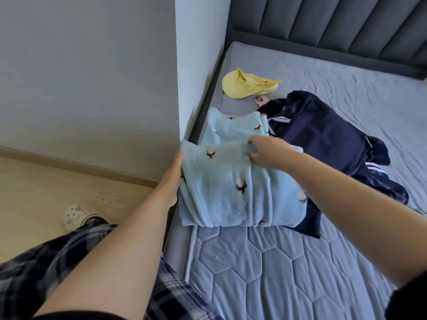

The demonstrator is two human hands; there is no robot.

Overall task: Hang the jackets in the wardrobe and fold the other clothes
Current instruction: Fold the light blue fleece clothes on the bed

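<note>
A light blue fleece garment (233,188) with small dark flower marks lies partly folded on the bed's left edge. My left hand (174,179) holds its left side, fingers hidden under the fabric. My right hand (265,153) pinches the top fold near the middle. A navy jacket (323,139) with white stripes lies crumpled just to the right, partly under the blue garment. A yellow cap (245,85) sits farther back near the wall.
The quilted grey mattress (265,269) fills the right side, with a dark padded headboard (335,24) behind. A pink phone (260,100) lies by the cap. A white wall corner (196,65) borders the bed. Wooden floor (46,192) and my slipper (78,215) are left.
</note>
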